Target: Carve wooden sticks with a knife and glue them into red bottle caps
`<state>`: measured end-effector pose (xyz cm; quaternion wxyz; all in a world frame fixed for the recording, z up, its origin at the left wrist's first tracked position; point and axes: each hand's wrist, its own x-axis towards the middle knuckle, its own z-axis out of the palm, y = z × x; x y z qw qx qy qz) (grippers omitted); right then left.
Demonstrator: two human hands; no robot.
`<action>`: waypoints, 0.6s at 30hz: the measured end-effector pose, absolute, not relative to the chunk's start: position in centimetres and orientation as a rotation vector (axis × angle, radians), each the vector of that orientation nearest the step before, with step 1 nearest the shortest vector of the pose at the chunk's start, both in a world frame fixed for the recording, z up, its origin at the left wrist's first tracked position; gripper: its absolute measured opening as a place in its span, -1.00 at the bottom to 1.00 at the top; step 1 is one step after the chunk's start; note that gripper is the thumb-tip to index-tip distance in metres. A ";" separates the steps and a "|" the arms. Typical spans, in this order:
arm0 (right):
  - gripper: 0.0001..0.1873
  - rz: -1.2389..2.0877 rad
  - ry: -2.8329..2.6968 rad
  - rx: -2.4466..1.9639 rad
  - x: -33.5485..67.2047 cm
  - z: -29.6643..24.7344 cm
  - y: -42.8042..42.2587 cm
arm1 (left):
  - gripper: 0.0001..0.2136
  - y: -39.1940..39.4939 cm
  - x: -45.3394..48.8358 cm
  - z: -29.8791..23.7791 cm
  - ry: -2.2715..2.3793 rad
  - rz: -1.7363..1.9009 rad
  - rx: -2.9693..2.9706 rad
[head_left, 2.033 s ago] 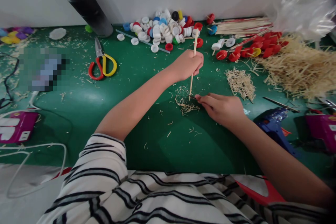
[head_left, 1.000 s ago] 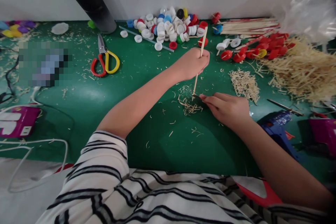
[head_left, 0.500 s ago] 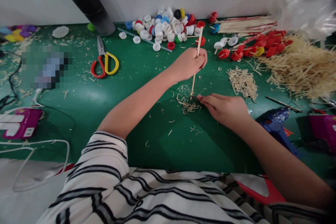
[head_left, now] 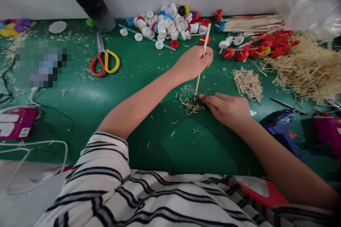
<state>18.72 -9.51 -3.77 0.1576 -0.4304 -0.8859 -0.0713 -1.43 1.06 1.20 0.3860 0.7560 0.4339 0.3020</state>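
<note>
My left hand [head_left: 195, 62] is closed round a thin wooden stick [head_left: 206, 35], held steeply with its lower end near the table. In my right hand [head_left: 227, 110] the fingers pinch a small dark blade [head_left: 197, 97], which meets the stick close to its lower tip; most of the blade is hidden by the fingers. Curled wood shavings [head_left: 192, 108] lie under the tip. A small heap of shavings [head_left: 247, 83] sits beyond my right hand.
On the green table [head_left: 160, 149] lie scissors [head_left: 103, 58], a pile of bottle caps [head_left: 170, 25], red caps on sticks [head_left: 279, 44], a bundle of sticks [head_left: 247, 24] and a big shavings heap [head_left: 309, 67]. A blue glue gun [head_left: 282, 127] lies right. A black bottle [head_left: 93, 3] stands at the back.
The view has shifted slightly. The blade and right fingertips have moved a little up along the stick, away from its tip. Both hands keep their hold.
</note>
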 end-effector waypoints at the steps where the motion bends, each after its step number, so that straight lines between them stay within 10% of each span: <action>1: -0.57 -0.199 -2.539 -1.233 18.8 -3.8 -9.6 | -0.75 1.0 -1.4 1.2 1.114 0.766 1.933; 18: -0.51 -0.178 -2.565 -1.306 18.7 -3.5 -9.7 | -0.73 0.8 -1.3 1.1 1.238 0.678 2.102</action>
